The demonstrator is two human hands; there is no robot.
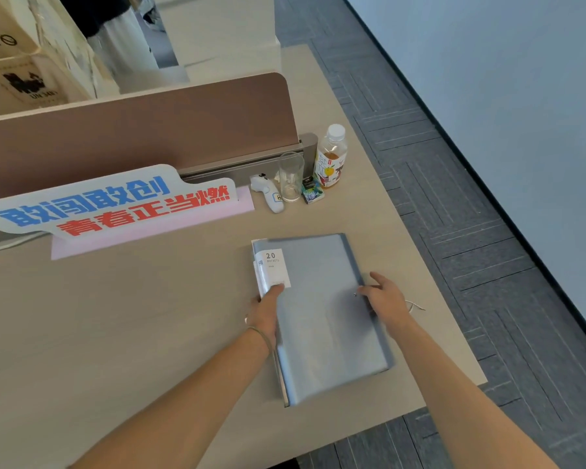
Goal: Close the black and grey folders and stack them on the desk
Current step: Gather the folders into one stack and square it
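A grey folder lies shut and flat on the light wooden desk, near its right edge. A white label reading "20 pockets" sits at its top left corner. A darker edge shows under its left and bottom sides; whether that is the black folder I cannot tell. My left hand rests on the folder's left edge, fingertips touching the label. My right hand lies on the folder's right edge, fingers spread.
Behind the folder stand an empty glass, a drink bottle, a small patterned box and a white handheld thermometer. A big sign with blue and red characters leans on the brown divider. The desk ends just right of the folder.
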